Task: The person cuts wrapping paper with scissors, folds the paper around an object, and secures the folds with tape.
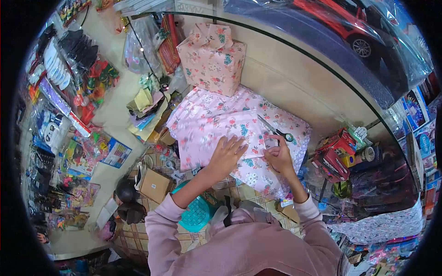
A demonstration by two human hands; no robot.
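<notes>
Paper: The pink floral paper point(251, 129) lies flat before me on a wider floral sheet point(290, 122), its left end blurred

Left hand: My left hand point(227, 152) rests on the paper with fingers spread wide, gripping nothing

Right hand: My right hand point(279, 156) bends its fingers at the paper's right edge; whether they pinch the paper or grip the scissors, I cannot tell

Scissors: The scissors point(278, 131) show over the paper by my right fingers, blades pointing away from me and leftward

Parcel: A floral-covered parcel point(212, 64) stands upright at the far side of the paper, a peak of paper on its top

Done: By my judgement the parcel's sides are covered, and the loose paper is laid out within reach of both hands

Left: The paper before me encloses nothing that I can see, so this piece looks part-way at best; the parcel's peaked top may also be unfinished

Floor: A teal basket point(195, 216) sits below my left forearm
</notes>
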